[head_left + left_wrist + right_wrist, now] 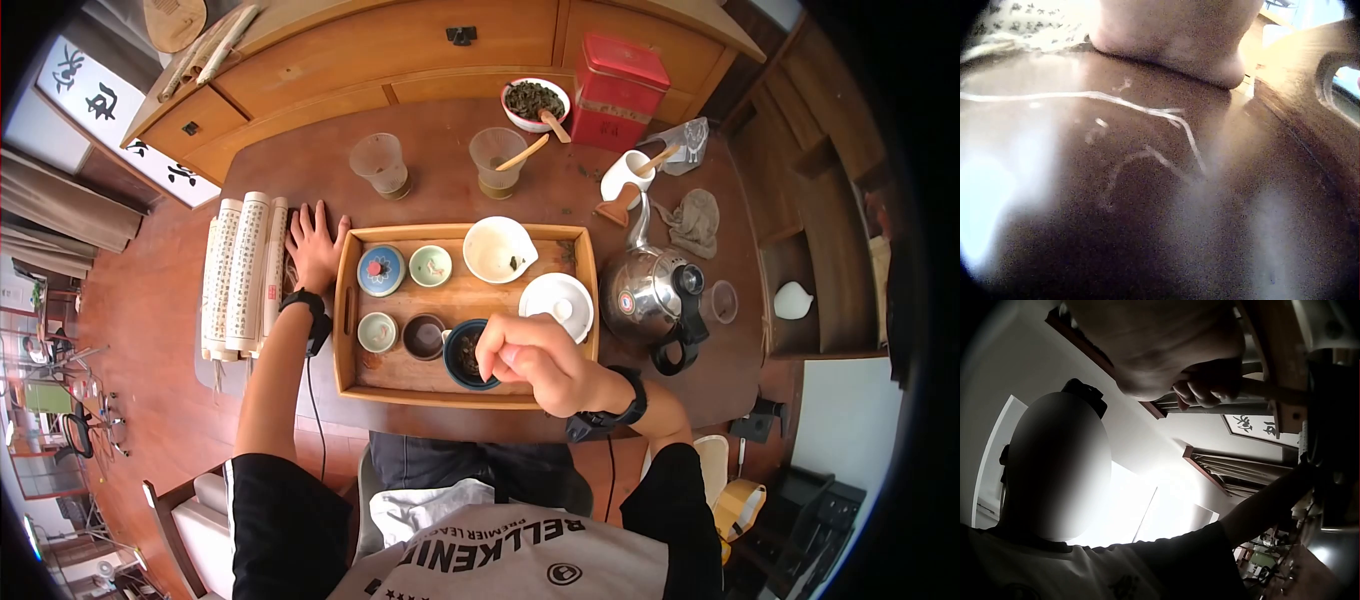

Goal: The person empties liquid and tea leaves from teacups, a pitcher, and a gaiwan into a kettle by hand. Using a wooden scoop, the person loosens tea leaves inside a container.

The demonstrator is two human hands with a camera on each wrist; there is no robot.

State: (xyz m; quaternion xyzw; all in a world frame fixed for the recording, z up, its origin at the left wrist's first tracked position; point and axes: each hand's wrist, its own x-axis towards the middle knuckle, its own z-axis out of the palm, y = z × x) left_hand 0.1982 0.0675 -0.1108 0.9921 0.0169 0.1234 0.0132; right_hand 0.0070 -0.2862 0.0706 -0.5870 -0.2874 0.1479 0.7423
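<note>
My left hand (315, 248) lies palm down on the brown table with its fingers spread, between several rolls covered in writing (250, 265) and the wooden tray (342, 350). My right hand (545, 360) is curled over a dark teal cup (449, 366) with dark leafy bits inside, and hides part of it. In the right wrist view, the fingers grip a slim stick-like tool (1272, 391) that points down towards the cup. Around the cup stand a brown cup (424, 337), a white lid (557, 305) and a white pouring bowl (498, 250).
Also on the tray are a blue lidded jar (381, 272) and two pale green cups. A steel kettle (640, 290) stands right of it. Behind are two glasses, a bowl of tea leaves (530, 100) with a scoop, a red tin (615, 90) and a white tool holder (627, 177).
</note>
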